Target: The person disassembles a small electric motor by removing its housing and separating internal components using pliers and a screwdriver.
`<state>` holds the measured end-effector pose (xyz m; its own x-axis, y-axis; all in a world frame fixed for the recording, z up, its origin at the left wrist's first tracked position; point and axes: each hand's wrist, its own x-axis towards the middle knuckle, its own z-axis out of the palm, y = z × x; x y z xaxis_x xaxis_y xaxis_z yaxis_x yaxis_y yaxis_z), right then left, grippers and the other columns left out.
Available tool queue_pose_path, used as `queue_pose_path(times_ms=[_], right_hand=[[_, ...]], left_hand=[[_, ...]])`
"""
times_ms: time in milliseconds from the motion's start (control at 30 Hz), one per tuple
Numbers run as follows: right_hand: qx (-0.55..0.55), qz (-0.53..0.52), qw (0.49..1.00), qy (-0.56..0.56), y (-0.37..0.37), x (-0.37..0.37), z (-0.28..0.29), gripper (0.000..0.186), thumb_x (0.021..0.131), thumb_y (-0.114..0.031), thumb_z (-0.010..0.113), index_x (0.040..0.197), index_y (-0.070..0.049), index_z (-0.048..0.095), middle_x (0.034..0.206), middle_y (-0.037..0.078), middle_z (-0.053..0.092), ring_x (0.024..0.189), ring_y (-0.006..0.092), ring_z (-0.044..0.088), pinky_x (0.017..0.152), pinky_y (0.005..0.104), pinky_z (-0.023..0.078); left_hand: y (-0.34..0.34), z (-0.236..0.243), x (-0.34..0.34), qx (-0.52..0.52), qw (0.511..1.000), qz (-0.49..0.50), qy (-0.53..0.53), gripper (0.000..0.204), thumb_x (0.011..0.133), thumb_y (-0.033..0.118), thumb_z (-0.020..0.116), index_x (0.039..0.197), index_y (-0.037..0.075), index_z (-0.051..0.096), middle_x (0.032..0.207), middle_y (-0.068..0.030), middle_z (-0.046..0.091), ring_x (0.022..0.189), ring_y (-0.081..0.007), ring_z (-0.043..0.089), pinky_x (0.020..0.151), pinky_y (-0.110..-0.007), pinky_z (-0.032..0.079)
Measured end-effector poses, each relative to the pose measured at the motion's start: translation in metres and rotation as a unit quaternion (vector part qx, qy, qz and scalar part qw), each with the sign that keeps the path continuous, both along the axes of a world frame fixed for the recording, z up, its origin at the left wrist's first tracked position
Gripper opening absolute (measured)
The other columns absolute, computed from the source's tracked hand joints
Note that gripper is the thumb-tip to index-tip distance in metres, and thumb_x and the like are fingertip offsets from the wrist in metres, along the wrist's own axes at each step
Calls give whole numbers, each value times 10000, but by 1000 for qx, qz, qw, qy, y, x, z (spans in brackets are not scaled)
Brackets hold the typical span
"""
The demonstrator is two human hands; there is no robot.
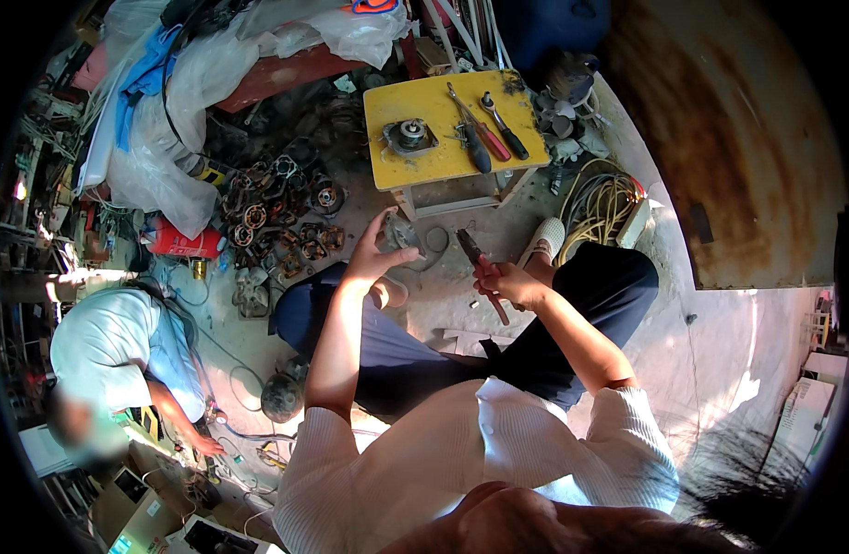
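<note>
My left hand [373, 247] grips a grey metal part [402, 240] in front of the low yellow table [392, 171]. A little to its right my right hand [511, 284] is closed on pliers with red handles [472, 249], their jaws pointing up toward the table. On the table sit a square metal housing with a round hub [409, 137], screwdrivers [481, 146] and a ratchet wrench [505, 125]. A cord loop [435, 242] shows near the part in my left hand, on the floor.
Metal motor parts [263, 217] pile at left below plastic sheeting [189, 185]. Another person [120, 351] bends at the lower left, one hand near cables. Coiled yellow cable [600, 208] lies right of the table, beside a large rusty panel [747, 157]. A dark round object [284, 395] is by my left knee.
</note>
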<state>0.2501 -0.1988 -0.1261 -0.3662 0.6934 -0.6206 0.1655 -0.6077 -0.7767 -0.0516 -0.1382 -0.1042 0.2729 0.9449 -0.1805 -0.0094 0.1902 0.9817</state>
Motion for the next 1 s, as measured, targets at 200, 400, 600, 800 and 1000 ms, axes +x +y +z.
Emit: queue_pose_path(times_ms=[200,400,600,800,1000], right_hand=[[-162,33,976,141,20,6,-17,689,884,-167,606,1522,-93,355,1372,-13,588,1217,94,536,815,318,501],[-179,27,971,157,17,8,-28,703,887,-125,632,1521,-111,330,1429,-1,523,1260,118,492,930,407,460],[-180,-31,968,173,13,12,-30,660,889,-117,655,1478,-148,359,1343,13,578,1189,153,557,944,429,472],[-163,-79,973,141,12,11,-15,568,900,-110,647,1416,-66,414,1239,64,608,1089,184,620,848,353,544],[-4,-41,993,108,19,16,33,481,951,-194,630,1382,-41,480,848,-18,501,662,91,480,612,241,454]], left_hand=[[2,13,-17,-27,980,-42,-194,1054,724,216,888,1553,70,254,1379,-70,507,1298,-204,474,1100,-367,370],[-1,14,-18,-33,958,-51,-279,1173,674,344,908,1566,62,199,1427,-90,485,1361,-228,432,1151,-411,291],[-2,24,-20,-25,964,-85,-250,1241,628,340,934,1571,61,177,1443,-93,471,1385,-229,407,1163,-405,271],[1,21,-19,-39,962,-70,-261,1224,630,298,934,1570,70,185,1442,-91,469,1375,-225,417,1152,-400,295],[3,33,-14,-9,970,-26,-240,1179,648,282,924,1564,77,210,1435,-87,471,1358,-226,438,1146,-398,316]])
